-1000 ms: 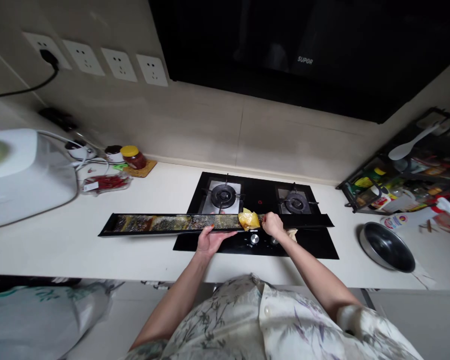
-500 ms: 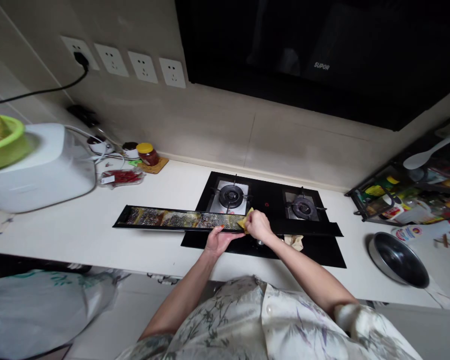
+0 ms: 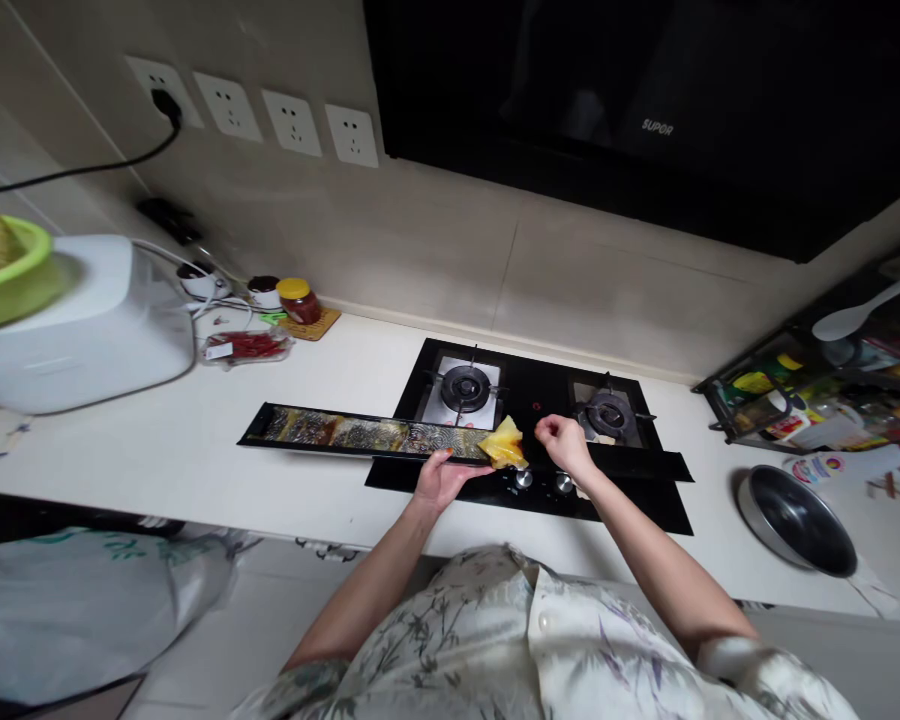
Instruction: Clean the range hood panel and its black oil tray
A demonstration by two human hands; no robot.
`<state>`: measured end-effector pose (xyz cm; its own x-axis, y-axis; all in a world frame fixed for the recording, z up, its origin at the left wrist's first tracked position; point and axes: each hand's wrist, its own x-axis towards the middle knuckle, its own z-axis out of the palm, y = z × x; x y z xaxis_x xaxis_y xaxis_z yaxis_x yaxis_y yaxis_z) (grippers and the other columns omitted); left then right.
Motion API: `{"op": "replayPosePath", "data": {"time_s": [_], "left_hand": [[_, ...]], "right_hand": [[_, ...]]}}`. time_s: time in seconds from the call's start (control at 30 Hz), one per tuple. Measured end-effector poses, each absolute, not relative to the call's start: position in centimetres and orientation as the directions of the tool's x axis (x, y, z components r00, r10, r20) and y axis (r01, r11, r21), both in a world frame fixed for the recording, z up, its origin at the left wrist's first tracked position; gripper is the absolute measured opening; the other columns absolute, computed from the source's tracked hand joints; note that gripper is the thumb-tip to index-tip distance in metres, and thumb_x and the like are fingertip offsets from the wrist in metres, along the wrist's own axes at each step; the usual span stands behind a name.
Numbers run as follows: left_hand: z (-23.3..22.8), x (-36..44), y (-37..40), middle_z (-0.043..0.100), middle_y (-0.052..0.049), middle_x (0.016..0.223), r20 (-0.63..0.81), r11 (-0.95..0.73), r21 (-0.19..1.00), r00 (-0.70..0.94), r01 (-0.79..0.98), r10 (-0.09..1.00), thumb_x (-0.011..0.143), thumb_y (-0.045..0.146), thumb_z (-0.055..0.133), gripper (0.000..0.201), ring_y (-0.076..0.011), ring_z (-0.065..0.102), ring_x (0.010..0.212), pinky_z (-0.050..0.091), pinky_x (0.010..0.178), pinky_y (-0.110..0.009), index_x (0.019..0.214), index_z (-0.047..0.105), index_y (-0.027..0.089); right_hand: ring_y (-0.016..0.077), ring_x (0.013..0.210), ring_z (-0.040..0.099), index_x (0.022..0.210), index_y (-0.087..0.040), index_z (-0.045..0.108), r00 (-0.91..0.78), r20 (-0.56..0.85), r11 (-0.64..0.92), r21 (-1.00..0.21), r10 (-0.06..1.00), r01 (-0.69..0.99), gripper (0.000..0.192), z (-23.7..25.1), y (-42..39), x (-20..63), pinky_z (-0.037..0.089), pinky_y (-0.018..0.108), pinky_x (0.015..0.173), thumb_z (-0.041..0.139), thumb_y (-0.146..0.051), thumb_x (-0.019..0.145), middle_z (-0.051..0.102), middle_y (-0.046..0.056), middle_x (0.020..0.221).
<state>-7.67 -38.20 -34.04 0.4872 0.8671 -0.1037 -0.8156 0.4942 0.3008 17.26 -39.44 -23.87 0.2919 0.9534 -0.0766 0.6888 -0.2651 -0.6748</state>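
Note:
A long, narrow black tray [image 3: 371,436] slants across the counter and the stove, its trough coated with brownish-yellow, greasy-looking grime. My left hand [image 3: 439,482] grips its near edge from below, thumb up at the rim. A crumpled, yellow-stained wipe [image 3: 504,445] rests at the tray's right part, just beyond my left fingertips. Apart from the wipe, my right hand [image 3: 564,445] hovers over the stove, fingers curled together with nothing visible in them. Its forearm largely covers a pale crumpled wipe [image 3: 582,494] near the knobs.
Beneath the tray is a black two-burner gas stove [image 3: 529,505]. A frying pan [image 3: 799,520] and a bottle rack [image 3: 817,400] stand to the right. Leftward are a white appliance [image 3: 112,330] with a green basin [image 3: 19,280], a yellow-lidded jar [image 3: 298,300] and a red packet [image 3: 247,346]. A dark range hood [image 3: 630,110] hangs above.
My right hand has let go of the yellow-stained wipe and moved right, leaving it at the tray. My left hand keeps its hold on the tray. The view has shifted slightly.

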Motion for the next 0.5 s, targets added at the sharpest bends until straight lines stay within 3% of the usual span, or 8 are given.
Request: {"op": "replayPosePath", "data": {"time_s": [0.07, 0.17, 0.3, 0.4, 0.5], "left_hand": [[-34.2, -7.7, -38.2, 0.061, -0.014, 0.153, -0.109, 0.494, 0.300, 0.485, -0.816, 0.868, 0.082, 0.017, 0.069, 0.069, -0.0472, 0.056, 0.139, 0.038, 0.111, -0.084, 0.149, 0.058, 0.025], [-34.4, -7.5, -38.1, 0.060, -0.013, 0.154, -0.119, 0.497, 0.302, 0.485, -0.814, 0.866, 0.083, 0.017, 0.068, 0.070, -0.0466, 0.058, 0.137, 0.037, 0.111, -0.085, 0.151, 0.056, 0.027], [-34.4, -7.2, -38.2, 0.059, -0.012, 0.156, -0.123, 0.504, 0.287, 0.490, -0.815, 0.863, 0.084, 0.016, 0.068, 0.070, -0.0471, 0.053, 0.142, 0.035, 0.112, -0.085, 0.152, 0.055, 0.029], [-34.0, -6.7, -38.3, 0.058, -0.012, 0.157, -0.115, 0.503, 0.280, 0.492, -0.817, 0.863, 0.083, 0.017, 0.069, 0.069, -0.0481, 0.050, 0.145, 0.035, 0.112, -0.085, 0.150, 0.056, 0.028], [-33.7, -6.1, -38.1, 0.058, -0.012, 0.157, -0.111, 0.503, 0.290, 0.493, -0.814, 0.863, 0.082, 0.019, 0.069, 0.066, -0.0489, 0.048, 0.146, 0.036, 0.112, -0.085, 0.147, 0.059, 0.027]], "right_hand": [[0.0121, 0.065, 0.062, 0.089, -0.014, 0.070, 0.359, -0.240, -0.404, -0.763, 0.902, 0.505, 0.009, -25.2, -40.1, 18.6, 0.049, 0.021, 0.068, 0.069, -0.022, 0.085, 0.068, 0.002, 0.075], [0.0103, 0.056, 0.059, 0.094, -0.013, 0.068, 0.380, -0.322, -0.463, -0.801, 0.867, 0.378, 0.021, -26.7, -40.9, 19.1, 0.047, 0.019, 0.056, 0.075, -0.027, 0.081, 0.067, 0.002, 0.073], [0.0101, 0.056, 0.061, 0.096, -0.011, 0.068, 0.371, -0.337, -0.456, -0.836, 0.865, 0.305, 0.024, -26.9, -40.3, 18.4, 0.044, 0.016, 0.050, 0.076, -0.025, 0.079, 0.068, 0.004, 0.076], [0.0096, 0.065, 0.064, 0.106, -0.011, 0.070, 0.374, -0.307, -0.411, -0.880, 0.875, 0.239, 0.028, -26.1, -39.0, 18.9, 0.047, 0.015, 0.053, 0.069, -0.024, 0.082, 0.072, 0.007, 0.088], [0.0078, 0.068, 0.064, 0.114, -0.012, 0.071, 0.415, -0.215, -0.368, -0.867, 0.884, 0.335, 0.033, -25.4, -38.6, 21.1, 0.049, 0.015, 0.056, 0.061, -0.028, 0.087, 0.075, 0.009, 0.102]]}}
